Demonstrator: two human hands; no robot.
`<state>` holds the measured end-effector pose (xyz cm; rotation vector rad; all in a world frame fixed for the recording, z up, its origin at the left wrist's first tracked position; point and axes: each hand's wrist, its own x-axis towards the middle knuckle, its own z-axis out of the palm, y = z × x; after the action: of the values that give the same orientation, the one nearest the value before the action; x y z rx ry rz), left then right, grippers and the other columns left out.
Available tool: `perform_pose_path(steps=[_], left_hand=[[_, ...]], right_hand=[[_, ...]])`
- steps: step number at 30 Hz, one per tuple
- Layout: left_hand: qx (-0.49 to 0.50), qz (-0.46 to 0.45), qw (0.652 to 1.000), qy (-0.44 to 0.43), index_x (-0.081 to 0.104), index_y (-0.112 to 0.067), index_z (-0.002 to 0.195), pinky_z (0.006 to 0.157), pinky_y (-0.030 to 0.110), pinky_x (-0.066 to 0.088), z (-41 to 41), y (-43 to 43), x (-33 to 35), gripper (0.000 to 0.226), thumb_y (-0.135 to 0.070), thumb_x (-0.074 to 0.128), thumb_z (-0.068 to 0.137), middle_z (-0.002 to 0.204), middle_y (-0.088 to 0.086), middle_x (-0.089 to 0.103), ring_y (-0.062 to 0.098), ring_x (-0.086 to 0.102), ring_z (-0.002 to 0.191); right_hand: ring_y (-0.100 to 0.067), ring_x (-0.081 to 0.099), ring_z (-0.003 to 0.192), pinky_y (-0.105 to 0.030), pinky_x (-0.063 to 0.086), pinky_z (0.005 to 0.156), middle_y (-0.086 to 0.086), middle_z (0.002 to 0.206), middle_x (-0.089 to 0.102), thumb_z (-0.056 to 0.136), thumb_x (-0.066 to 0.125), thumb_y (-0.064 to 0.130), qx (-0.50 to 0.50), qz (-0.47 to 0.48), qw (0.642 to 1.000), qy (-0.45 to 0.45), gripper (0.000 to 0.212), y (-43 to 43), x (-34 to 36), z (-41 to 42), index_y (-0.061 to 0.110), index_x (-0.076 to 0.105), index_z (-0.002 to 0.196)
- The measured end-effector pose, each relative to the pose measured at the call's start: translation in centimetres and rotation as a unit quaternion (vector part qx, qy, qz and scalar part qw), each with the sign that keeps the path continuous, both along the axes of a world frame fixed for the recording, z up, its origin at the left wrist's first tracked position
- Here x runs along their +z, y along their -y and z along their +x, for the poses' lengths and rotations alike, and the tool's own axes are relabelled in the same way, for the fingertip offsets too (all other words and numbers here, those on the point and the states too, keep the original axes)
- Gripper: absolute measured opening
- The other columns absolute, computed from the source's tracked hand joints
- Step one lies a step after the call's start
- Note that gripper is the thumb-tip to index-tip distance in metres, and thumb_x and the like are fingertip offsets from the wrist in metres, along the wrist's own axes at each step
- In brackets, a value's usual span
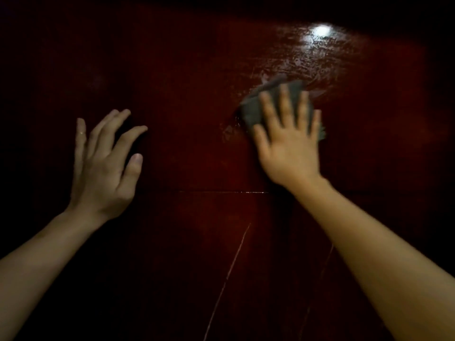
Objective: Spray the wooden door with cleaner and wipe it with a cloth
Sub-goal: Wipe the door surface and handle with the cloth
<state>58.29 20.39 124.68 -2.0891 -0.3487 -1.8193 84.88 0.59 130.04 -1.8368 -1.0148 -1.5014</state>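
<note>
Hovering at the left of the frame, the left hand (105,166) has its fingers spread and loosely bent, grasping nothing. Whether its fingertips touch the wooden door (187,107) cannot be told in this dim light. Right of centre, the grey cloth (268,104) lies flat against the door. The right hand (290,146) presses it there with straight, splayed fingers, not curled round it or pinching it. No cleaner bottle is in view.

The likeliest slip, I judge, is the cloth: held only by flat pressure, it could slide out from under the palm or bunch at an edge on a fast stroke and then drop. The wet streaks (322,57) in the upper right could dry into smears if the wiping does not reach them. The left part of the door is so dark that patches there could easily be missed.

The door fills the whole frame: dark red-brown, glossy wood. A thin horizontal seam (221,192) crosses below the hands, and a pale slanting line (229,271) runs down toward the lower edge; whether that is a scratch or a run of liquid I cannot tell. A bright glare spot (321,30) sits near the top right, where a light reflects off the wet sheen. Nothing else of the room shows.
</note>
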Motion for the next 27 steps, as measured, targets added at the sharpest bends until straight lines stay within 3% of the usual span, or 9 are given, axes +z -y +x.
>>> perform_pose_path(steps=[4,7,11,13,17,19,22,25,27], left_hand=[[0.011,0.008,1.000,0.004,0.055,-0.012,0.145,0.128,0.058,-0.003,0.2,0.0,-0.2,0.058,-0.040,0.032,0.100,0.165,0.010,0.034,0.026,0.023,0.158],[0.017,0.009,1.000,0.007,0.055,-0.013,0.145,0.128,0.057,-0.003,0.4,0.1,-0.2,0.058,-0.041,0.033,0.099,0.165,0.010,0.035,0.025,0.023,0.158],[-0.001,0.009,1.000,0.009,0.056,-0.011,0.144,0.128,0.057,-0.002,0.4,0.0,-0.2,0.058,-0.041,0.032,0.099,0.163,0.011,0.037,0.027,0.025,0.157],[-0.003,0.011,1.000,0.008,0.056,-0.010,0.143,0.128,0.058,0.000,0.1,-0.3,-0.2,0.059,-0.040,0.032,0.099,0.162,0.011,0.038,0.028,0.027,0.156],[0.002,0.006,1.000,0.002,0.057,-0.009,0.142,0.128,0.058,0.001,0.0,-0.8,-0.2,0.060,-0.040,0.033,0.097,0.163,0.008,0.038,0.028,0.028,0.156],[0.002,0.004,1.000,0.001,0.058,-0.009,0.142,0.129,0.057,0.000,0.1,-0.8,-0.1,0.060,-0.041,0.032,0.098,0.163,0.008,0.038,0.028,0.028,0.156],[-0.008,0.003,1.000,0.003,0.058,-0.008,0.141,0.129,0.055,-0.001,0.0,-0.6,-0.2,0.061,-0.042,0.031,0.098,0.162,0.009,0.040,0.028,0.029,0.155],[-0.018,0.012,1.000,0.010,0.058,-0.008,0.140,0.128,0.057,-0.001,0.1,-0.5,-0.2,0.060,-0.041,0.032,0.098,0.161,0.010,0.041,0.028,0.029,0.155],[-0.026,0.020,0.999,0.022,0.060,-0.007,0.138,0.128,0.058,0.000,0.3,-0.4,-0.2,0.059,-0.040,0.034,0.098,0.159,0.011,0.043,0.028,0.030,0.154]], right_hand=[[-0.036,-0.013,0.158,-0.065,-0.002,0.124,-0.001,0.173,-0.010,0.104,0.015,0.058,0.014,0.093,0.984,-0.150,0.065,4.4,3.9,4.9,0.036,-0.001,0.164],[-0.040,-0.012,0.157,-0.066,-0.002,0.123,-0.006,0.173,-0.009,0.105,0.015,0.052,0.013,0.144,0.974,-0.177,0.066,2.8,5.0,3.8,0.030,-0.001,0.165],[-0.045,-0.003,0.157,-0.063,0.003,0.125,-0.010,0.173,0.003,0.103,0.023,0.049,0.020,0.029,0.999,0.013,0.066,-2.8,3.7,-2.7,0.027,0.013,0.165],[-0.043,-0.002,0.158,-0.062,0.004,0.125,-0.008,0.173,0.005,0.104,0.026,0.050,0.033,-0.056,0.992,0.112,0.065,-5.1,1.7,-6.1,0.029,0.017,0.165],[-0.036,-0.004,0.159,-0.062,0.004,0.124,0.001,0.174,0.005,0.106,0.026,0.055,0.047,-0.143,0.971,0.185,0.062,-4.6,0.7,-6.3,0.037,0.014,0.164],[-0.034,-0.001,0.159,-0.061,0.006,0.124,0.004,0.174,0.006,0.103,0.025,0.058,0.036,-0.103,0.983,0.148,0.064,-2.6,2.5,-3.7,0.039,0.016,0.163],[-0.032,-0.009,0.159,-0.061,0.000,0.125,0.006,0.174,-0.003,0.103,0.019,0.061,0.010,-0.007,1.000,0.010,0.065,1.2,6.0,1.5,0.041,0.008,0.163],[-0.032,-0.017,0.157,-0.064,-0.004,0.124,0.003,0.173,-0.014,0.106,0.015,0.059,0.032,0.073,0.989,-0.124,0.063,4.3,8.3,4.7,0.039,-0.001,0.164],[-0.034,-0.018,0.157,-0.066,-0.005,0.123,0.000,0.173,-0.015,0.106,0.015,0.056,0.040,0.101,0.982,-0.151,0.063,3.7,8.4,4.0,0.036,-0.002,0.164]])
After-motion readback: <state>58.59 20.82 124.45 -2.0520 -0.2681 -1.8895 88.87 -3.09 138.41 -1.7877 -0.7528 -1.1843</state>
